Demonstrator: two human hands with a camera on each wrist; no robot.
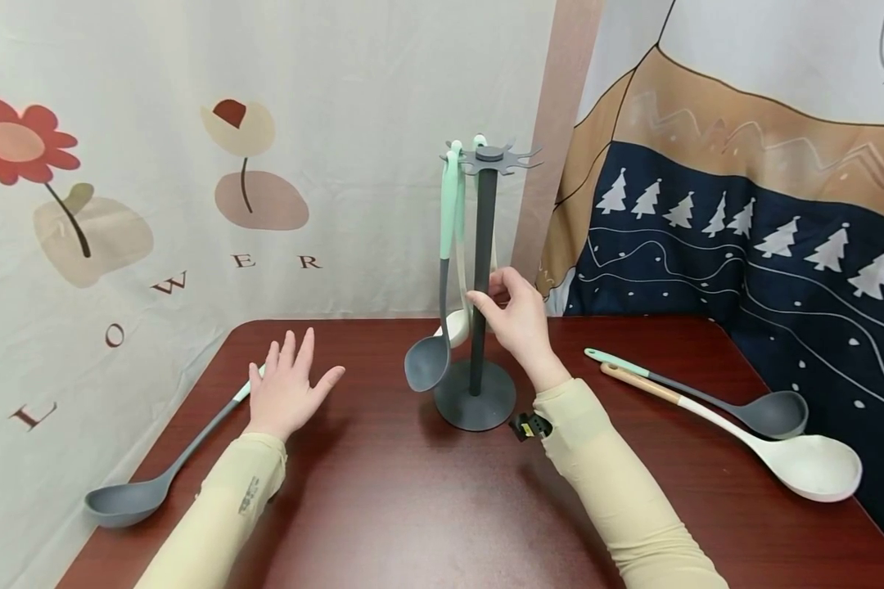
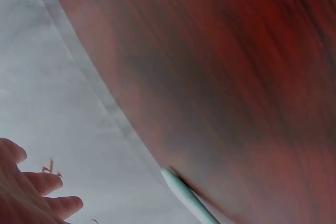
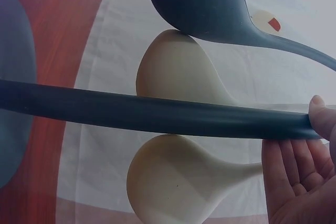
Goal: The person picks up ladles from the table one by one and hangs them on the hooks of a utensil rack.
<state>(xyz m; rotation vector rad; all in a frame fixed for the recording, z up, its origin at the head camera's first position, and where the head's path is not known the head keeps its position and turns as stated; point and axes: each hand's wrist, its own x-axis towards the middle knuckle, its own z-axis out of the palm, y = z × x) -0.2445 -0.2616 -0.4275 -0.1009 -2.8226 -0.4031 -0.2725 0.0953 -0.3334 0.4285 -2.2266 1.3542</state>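
Observation:
A dark grey utensil stand (image 1: pixel 484 270) with a round base holds several hanging ladles. My right hand (image 1: pixel 519 315) grips its post midway up, thumb across the post and fingers behind it. A grey ladle (image 1: pixel 427 362) with a mint handle hangs at the stand's left, and a white ladle (image 1: pixel 454 327) hangs behind it. In the right wrist view, a second white ladle (image 3: pixel 173 182) hangs near my fingers. My left hand (image 1: pixel 283 397) is spread flat above the mint handle of another grey ladle (image 1: pixel 128 501) lying on the table; the left wrist view shows fingers apart from that handle (image 2: pixel 186 198).
At the table's right lie a grey ladle (image 1: pixel 777 414) with a mint handle and a white ladle (image 1: pixel 818 466) with a wooden-coloured handle, side by side. Printed curtains (image 1: pixel 383 164) hang behind the table (image 1: pixel 427 507). A small black device (image 1: pixel 530 426) is at my right sleeve.

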